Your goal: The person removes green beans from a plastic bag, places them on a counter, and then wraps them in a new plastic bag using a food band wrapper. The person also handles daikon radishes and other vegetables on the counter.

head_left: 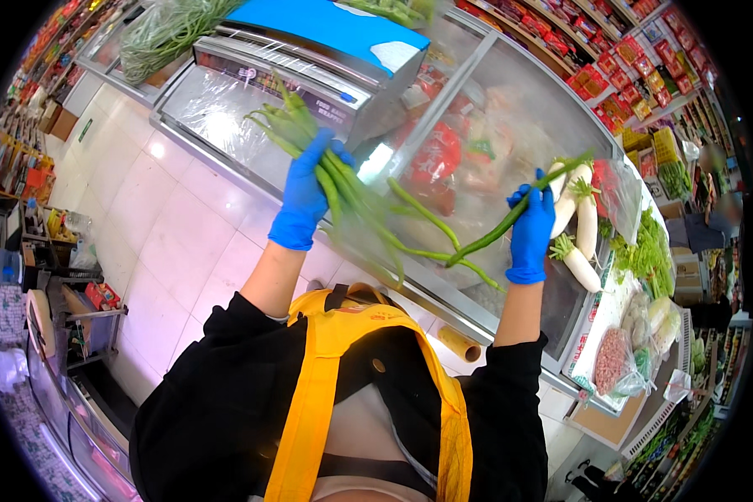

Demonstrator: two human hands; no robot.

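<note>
My left hand (305,194), in a blue glove, is closed round a bunch of long green beans (347,188). The bunch's far ends rise over the wrapping machine's front, and its near ends hang toward me, slightly blurred. My right hand (530,226), also gloved in blue, grips a single long, darker green bean (498,224), curved and slanting up to the right. Between my hands, loose green beans (427,213) lie over the glass freezer lid (489,151). White radishes (579,205) are piled just right of my right hand.
A film wrapping machine (268,109) with a blue top stands at the far left of the freezer. Bagged green vegetables (171,38) lie beyond it. Leafy greens (647,251) and a bag of peanuts (617,361) sit at the right. A cardboard tube (458,343) is near my body.
</note>
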